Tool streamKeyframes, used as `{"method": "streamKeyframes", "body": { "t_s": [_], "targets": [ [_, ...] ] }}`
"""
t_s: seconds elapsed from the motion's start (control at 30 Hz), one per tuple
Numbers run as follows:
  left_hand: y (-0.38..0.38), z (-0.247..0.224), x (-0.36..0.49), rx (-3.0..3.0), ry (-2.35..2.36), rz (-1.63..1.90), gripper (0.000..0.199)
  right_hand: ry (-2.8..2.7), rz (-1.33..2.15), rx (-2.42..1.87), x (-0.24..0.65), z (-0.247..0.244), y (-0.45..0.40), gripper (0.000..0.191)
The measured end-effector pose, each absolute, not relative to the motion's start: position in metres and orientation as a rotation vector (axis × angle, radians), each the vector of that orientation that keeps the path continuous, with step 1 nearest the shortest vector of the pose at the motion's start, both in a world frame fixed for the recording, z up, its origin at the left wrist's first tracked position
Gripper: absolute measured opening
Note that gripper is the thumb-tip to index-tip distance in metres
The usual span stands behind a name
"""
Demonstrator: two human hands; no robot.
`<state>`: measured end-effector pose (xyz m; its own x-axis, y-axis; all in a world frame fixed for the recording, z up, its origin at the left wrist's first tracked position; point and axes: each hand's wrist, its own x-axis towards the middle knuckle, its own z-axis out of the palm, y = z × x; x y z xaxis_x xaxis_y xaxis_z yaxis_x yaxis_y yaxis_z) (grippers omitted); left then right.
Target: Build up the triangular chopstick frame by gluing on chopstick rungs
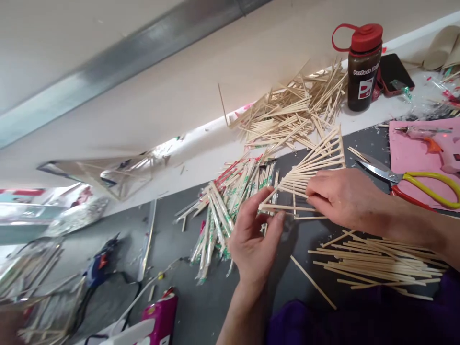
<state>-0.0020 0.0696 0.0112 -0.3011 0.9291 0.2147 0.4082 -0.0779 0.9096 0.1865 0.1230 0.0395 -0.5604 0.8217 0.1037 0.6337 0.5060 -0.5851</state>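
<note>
Both hands hold a fan-like frame of thin wooden sticks (316,163), with many sticks spreading from a narrow left end toward a stick along its far right side. My left hand (253,235) has its thumb and fingers closed around the frame's left corner. On the near right side, my right hand (341,194) is in a pinch at the frame's sticks; its fingertips partly cover what lies between them. Close to my right forearm is a pile of bare wooden sticks (381,261). A single stick (313,281) lies apart, left of that pile.
Paper-wrapped chopsticks (223,211) lie left of the frame. Behind it are a heap of bare sticks (294,112), a red-capped bottle (364,69) and a dark phone (395,74). Scissors (398,176) and a glue gun (431,139) lie right; a blue glue gun (100,261) stands left.
</note>
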Motion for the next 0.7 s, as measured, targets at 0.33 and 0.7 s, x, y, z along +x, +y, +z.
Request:
{"method": "streamKeyframes", "body": {
  "t_s": [0.33, 0.7],
  "targets": [
    [0.0709, 0.0069, -0.0088, 1.5, 1.721, 1.292, 0.033, -2.383, 0.724, -1.243, 0.1806, 0.0316, 0.128, 0.02],
    [0.0715, 0.0047, -0.0094, 1.533, 1.683, 1.351, 0.033, -2.385, 0.783, -1.216, 0.1829, 0.0339, 0.1274, 0.016]
  ]
}}
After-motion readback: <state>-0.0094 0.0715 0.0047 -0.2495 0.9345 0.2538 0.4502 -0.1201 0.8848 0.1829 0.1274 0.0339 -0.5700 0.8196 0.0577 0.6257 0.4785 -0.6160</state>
